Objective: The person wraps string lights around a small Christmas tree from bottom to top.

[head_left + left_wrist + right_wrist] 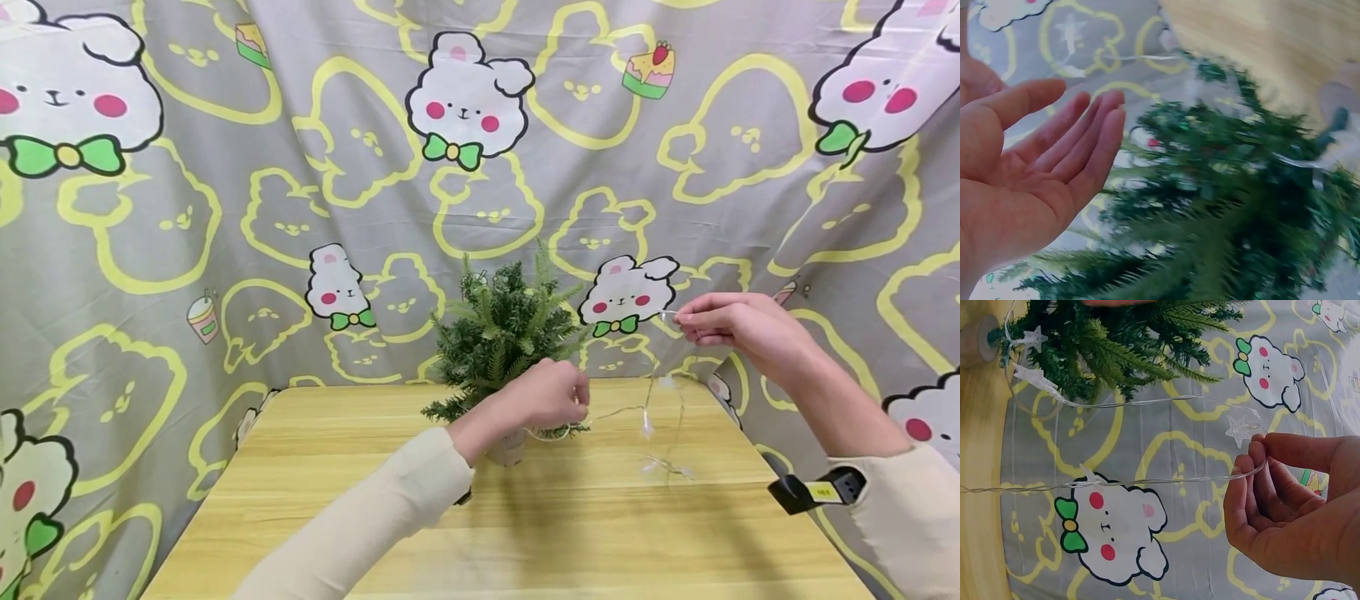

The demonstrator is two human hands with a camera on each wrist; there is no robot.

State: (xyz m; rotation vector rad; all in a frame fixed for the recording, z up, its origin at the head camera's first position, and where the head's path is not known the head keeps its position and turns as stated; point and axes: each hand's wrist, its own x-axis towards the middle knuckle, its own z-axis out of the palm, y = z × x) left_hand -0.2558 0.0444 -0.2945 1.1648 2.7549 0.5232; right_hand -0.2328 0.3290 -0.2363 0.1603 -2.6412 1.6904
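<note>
A small artificial Christmas tree (491, 325) stands upright on a pale base (506, 451). Between right thumb and fingertips, my right hand (1291, 506) pinches the thin clear wire of a star string light (1239, 430), raised to the right of the tree. From that pinch one strand runs back to the tree's lower branches, where clear stars (1035, 339) hang near the base; another strand dangles towards the table. My left hand (551, 393) is in front of the tree. In the left wrist view its fingers (1094, 147) are loosely extended beside the branches, holding nothing.
The tree stands on a light wooden table (360, 467). Behind and around it hangs a grey curtain (480, 208) with rabbit prints. A black strap device (817, 492) sits on the right wrist. More stars (667, 468) hang low over the table's right half.
</note>
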